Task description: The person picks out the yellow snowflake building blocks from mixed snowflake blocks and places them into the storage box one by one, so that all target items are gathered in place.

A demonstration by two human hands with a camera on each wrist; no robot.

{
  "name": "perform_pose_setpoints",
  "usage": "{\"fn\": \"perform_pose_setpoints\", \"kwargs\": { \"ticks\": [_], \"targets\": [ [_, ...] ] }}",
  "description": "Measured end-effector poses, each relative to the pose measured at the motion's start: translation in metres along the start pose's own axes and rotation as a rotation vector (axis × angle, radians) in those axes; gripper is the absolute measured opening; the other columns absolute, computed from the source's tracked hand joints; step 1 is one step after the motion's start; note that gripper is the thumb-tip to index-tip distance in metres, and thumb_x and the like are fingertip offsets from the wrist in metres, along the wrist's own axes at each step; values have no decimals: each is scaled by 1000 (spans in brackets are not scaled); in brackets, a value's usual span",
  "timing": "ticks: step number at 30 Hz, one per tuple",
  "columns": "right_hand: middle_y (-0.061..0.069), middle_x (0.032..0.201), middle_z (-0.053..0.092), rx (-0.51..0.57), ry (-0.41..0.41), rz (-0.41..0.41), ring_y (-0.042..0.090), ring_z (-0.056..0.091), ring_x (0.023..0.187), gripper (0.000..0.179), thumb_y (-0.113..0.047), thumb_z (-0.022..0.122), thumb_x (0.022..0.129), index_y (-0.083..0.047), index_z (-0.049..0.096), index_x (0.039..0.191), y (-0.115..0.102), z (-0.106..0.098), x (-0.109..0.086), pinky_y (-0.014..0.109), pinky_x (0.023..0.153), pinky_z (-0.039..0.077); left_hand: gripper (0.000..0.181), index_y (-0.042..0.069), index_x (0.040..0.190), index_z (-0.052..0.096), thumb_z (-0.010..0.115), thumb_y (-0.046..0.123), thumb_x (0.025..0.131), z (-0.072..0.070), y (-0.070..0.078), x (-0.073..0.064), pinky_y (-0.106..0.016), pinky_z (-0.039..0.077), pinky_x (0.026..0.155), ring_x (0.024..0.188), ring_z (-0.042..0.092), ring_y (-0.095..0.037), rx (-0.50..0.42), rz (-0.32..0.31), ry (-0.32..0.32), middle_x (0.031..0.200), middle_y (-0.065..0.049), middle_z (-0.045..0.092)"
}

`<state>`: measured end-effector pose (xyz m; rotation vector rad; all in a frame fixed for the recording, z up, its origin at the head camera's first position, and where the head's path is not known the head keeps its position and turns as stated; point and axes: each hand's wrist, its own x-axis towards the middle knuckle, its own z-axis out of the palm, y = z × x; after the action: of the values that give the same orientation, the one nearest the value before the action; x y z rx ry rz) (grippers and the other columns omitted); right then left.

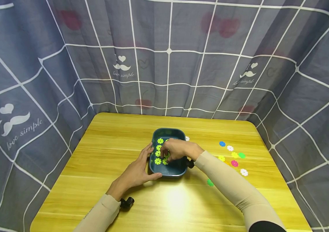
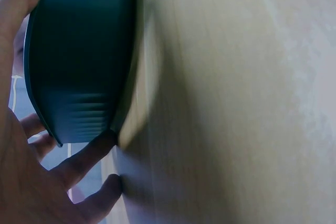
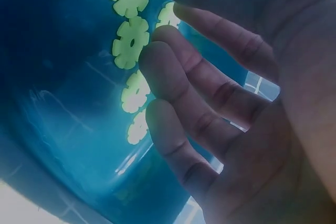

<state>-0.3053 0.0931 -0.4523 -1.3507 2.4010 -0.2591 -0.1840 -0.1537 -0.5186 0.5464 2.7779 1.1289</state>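
Note:
A dark teal rectangular box (image 1: 168,174) stands on the table, with yellow-green flower-shaped pieces (image 1: 158,161) lying in rows along its left part. At the box's near left corner, my left hand (image 1: 136,170) grips the wall, thumb at the near side and fingers spread along the left side. The left wrist view shows the box's outer wall (image 2: 79,51) between thumb and fingers. My right hand (image 1: 179,149) reaches into the box with bent fingers, over the flower pieces (image 3: 131,43). Its thumb and index tips sit close to the pieces; whether they pinch one is hidden.
Right of the box, loose flower pieces lie scattered on the wooden table (image 1: 103,145): blue (image 1: 222,143), white (image 1: 244,172), pink (image 1: 234,163), green (image 1: 210,182) and yellow (image 1: 221,158). Some are partly behind the right forearm. A grey checked curtain (image 1: 152,64) surrounds the table's back and sides.

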Motion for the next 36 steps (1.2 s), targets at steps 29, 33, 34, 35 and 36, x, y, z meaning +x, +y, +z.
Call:
{"fn": "perform_pose_setpoints", "kwargs": {
  "ticks": [29, 33, 34, 35, 36],
  "targets": [
    [8, 117, 88, 49, 121, 29, 12, 79, 90, 28, -12, 92, 101, -8, 86, 128, 8, -11, -38, 34, 94, 68, 139, 27, 190, 7, 90, 77, 90, 1, 1, 3, -67, 62, 114, 150, 69, -42, 21, -2, 4, 194, 2, 28],
    [8, 117, 87, 51, 148, 30, 10, 77, 89, 27, -13, 92, 102, -7, 86, 128, 10, -10, -46, 31, 90, 67, 139, 28, 190, 6, 91, 76, 91, 1, 2, 3, -68, 62, 115, 152, 68, -43, 23, -7, 2, 193, 1, 31],
    [8, 117, 87, 53, 155, 30, 10, 77, 89, 27, -13, 91, 102, -7, 86, 128, 11, -10, -48, 30, 89, 67, 139, 28, 190, 5, 91, 76, 90, 1, 2, 2, -68, 61, 115, 153, 67, -43, 25, -8, 1, 193, 1, 31],
    [8, 117, 86, 52, 163, 29, 10, 76, 89, 27, -13, 91, 102, -7, 86, 128, 11, -10, -50, 30, 88, 67, 139, 29, 190, 5, 91, 76, 91, 1, 3, 2, -69, 61, 115, 153, 67, -43, 26, -10, 1, 193, 0, 31],
    [8, 118, 86, 54, 168, 30, 10, 76, 89, 27, -13, 91, 103, -7, 86, 129, 11, -9, -53, 30, 88, 66, 139, 29, 190, 5, 91, 76, 91, 1, 3, 2, -69, 61, 115, 154, 66, -43, 27, -11, -1, 193, 0, 31]
  ]
}}
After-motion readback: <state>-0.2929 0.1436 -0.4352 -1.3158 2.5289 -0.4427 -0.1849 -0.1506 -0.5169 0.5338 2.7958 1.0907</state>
